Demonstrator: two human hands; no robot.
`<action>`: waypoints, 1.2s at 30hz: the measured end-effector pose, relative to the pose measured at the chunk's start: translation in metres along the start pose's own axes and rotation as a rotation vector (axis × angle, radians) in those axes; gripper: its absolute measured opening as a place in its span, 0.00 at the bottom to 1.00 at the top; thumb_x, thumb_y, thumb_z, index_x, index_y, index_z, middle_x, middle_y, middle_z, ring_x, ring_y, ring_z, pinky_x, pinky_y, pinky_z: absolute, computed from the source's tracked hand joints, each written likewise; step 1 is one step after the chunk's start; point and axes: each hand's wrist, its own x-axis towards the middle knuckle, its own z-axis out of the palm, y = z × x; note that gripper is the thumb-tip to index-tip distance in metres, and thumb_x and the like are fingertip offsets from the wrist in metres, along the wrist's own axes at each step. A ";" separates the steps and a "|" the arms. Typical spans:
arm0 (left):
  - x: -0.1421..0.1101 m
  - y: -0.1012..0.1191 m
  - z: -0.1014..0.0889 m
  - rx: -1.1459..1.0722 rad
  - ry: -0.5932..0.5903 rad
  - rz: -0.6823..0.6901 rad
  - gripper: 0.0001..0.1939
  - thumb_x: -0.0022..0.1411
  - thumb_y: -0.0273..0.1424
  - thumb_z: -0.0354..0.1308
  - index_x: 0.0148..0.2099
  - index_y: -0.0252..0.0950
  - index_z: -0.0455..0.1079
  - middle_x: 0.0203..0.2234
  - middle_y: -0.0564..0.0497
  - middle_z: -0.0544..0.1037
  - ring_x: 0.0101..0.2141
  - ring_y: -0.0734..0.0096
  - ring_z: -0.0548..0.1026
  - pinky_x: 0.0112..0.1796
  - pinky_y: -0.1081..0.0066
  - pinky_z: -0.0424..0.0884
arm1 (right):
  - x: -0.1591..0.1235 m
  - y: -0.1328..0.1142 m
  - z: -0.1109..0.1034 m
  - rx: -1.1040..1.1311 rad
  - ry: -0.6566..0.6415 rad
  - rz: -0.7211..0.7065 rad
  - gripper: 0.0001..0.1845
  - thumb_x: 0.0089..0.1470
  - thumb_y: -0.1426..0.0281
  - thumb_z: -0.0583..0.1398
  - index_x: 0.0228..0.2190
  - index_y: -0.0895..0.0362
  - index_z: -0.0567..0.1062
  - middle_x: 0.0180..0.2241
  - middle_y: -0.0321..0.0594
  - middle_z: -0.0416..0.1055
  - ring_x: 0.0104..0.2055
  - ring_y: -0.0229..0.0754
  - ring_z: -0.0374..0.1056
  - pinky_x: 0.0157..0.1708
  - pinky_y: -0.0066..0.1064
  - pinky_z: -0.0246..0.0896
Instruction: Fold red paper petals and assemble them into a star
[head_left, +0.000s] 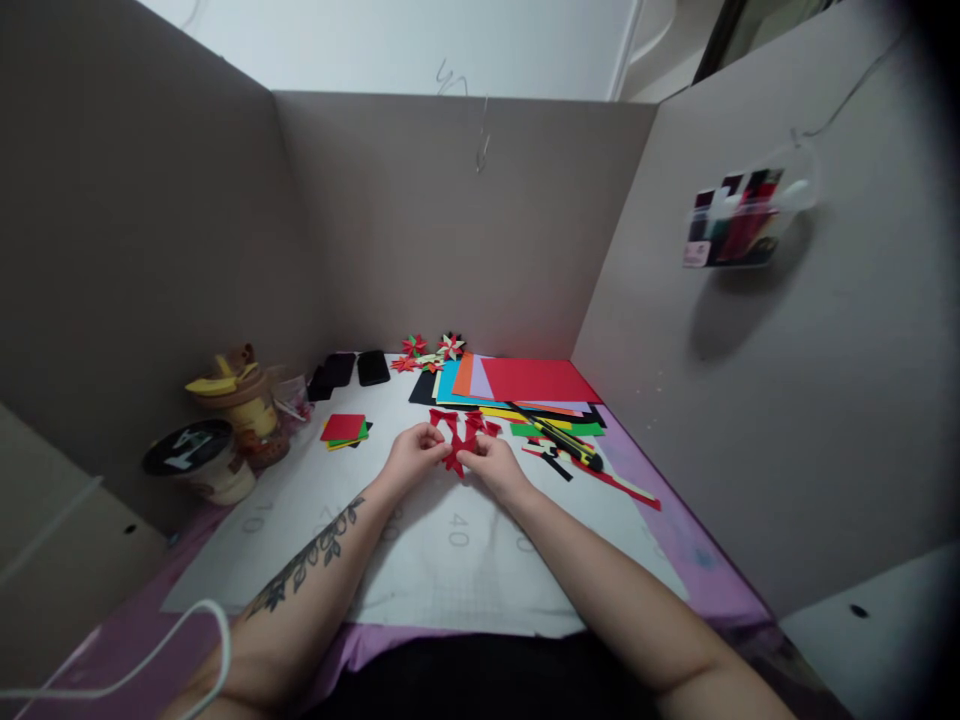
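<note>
Between my two hands is a red folded paper piece point(459, 455) with pointed parts, held just above the white sheet. My left hand point(415, 452) pinches its left side between thumb and fingers. On its other side, the thumb and fingers of my right hand point(491, 463) are closed on the same piece. More red folded paper pieces point(484, 424) lie just beyond my fingers; where they end and the held piece begins is hard to make out. A small stack of coloured paper squares point(345, 428), red on top, sits left of my left hand.
Coloured paper sheets point(536, 380) are piled at the back right, with a yellow-black utility knife point(566, 443) and paper strips point(630, 488) nearer. Folded paper stars point(450, 346) and a black phone-like object point(373, 367) lie at the back. Lidded cup point(191, 455) stands left; grey partitions point(465, 220) enclose the table.
</note>
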 end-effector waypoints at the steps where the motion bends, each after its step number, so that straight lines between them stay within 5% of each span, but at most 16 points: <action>1: 0.000 0.000 0.000 -0.005 -0.006 -0.006 0.12 0.47 0.36 0.61 0.29 0.34 0.65 0.16 0.56 0.68 0.18 0.78 0.65 0.21 0.78 0.58 | 0.000 0.000 0.001 -0.003 0.000 0.008 0.10 0.42 0.65 0.60 0.22 0.61 0.71 0.18 0.34 0.65 0.21 0.33 0.58 0.20 0.25 0.51; 8: -0.003 0.007 0.004 0.027 0.001 0.090 0.10 0.49 0.35 0.59 0.31 0.34 0.67 0.25 0.53 0.72 0.26 0.74 0.69 0.29 0.75 0.64 | 0.001 0.002 0.002 0.055 0.002 0.029 0.10 0.44 0.66 0.59 0.26 0.61 0.73 0.21 0.37 0.69 0.22 0.35 0.61 0.21 0.25 0.53; 13: -0.005 0.009 0.005 -0.059 -0.058 0.009 0.10 0.51 0.36 0.57 0.28 0.33 0.67 0.18 0.55 0.70 0.20 0.77 0.66 0.23 0.76 0.60 | -0.002 -0.006 0.002 0.141 -0.032 0.034 0.10 0.43 0.66 0.59 0.23 0.62 0.73 0.20 0.36 0.69 0.22 0.34 0.61 0.23 0.25 0.54; 26: -0.001 0.007 0.004 -0.266 0.073 -0.213 0.13 0.40 0.36 0.66 0.24 0.32 0.71 0.15 0.54 0.72 0.17 0.78 0.66 0.22 0.76 0.62 | -0.003 -0.013 0.001 0.170 0.019 0.065 0.10 0.39 0.66 0.62 0.19 0.61 0.72 0.17 0.34 0.67 0.20 0.34 0.59 0.23 0.27 0.52; 36: -0.005 0.008 0.009 -0.307 0.021 -0.209 0.13 0.43 0.36 0.64 0.27 0.32 0.68 0.16 0.54 0.70 0.18 0.78 0.67 0.21 0.77 0.60 | -0.003 -0.007 0.005 0.125 0.050 0.035 0.09 0.42 0.66 0.60 0.22 0.60 0.71 0.20 0.35 0.69 0.22 0.35 0.61 0.22 0.26 0.54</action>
